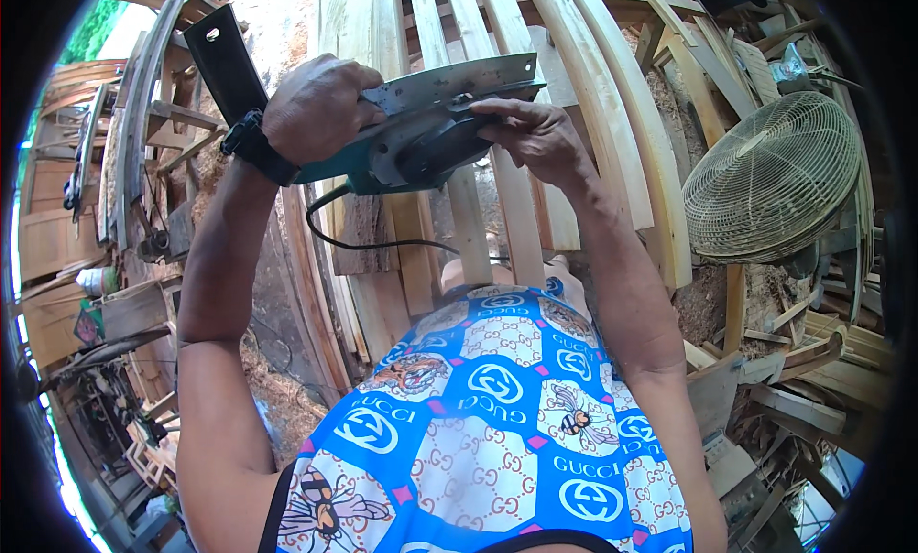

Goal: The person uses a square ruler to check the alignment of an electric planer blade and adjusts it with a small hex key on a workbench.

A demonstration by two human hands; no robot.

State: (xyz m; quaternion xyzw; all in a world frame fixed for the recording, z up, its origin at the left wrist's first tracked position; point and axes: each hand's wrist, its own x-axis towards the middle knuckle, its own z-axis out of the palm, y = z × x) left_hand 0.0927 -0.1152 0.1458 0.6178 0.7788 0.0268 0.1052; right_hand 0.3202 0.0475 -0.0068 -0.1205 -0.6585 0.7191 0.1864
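A teal electric planer (411, 156) is raised in front of me over long pale wooden strips (469, 214), turned so its long flat metal plate (459, 83) and dark side housing show. My left hand (320, 108) is closed around its left part, the wrist wearing a black watch. My right hand (537, 137) pinches the planer's right end, thumb and fingers at the dark housing near the plate. What lies under the fingertips is hidden. Beyond my left wrist a black flat bar (227, 61) with a hole sticks up. A black cord (378, 244) loops down from the planer.
Several pale boards (612, 104) run away from me under the planer. A round wire-caged fan (775, 175) stands at the right. Stacked timber (81, 209) and scrap wood (803, 405) lie on both sides, with shavings on the ground.
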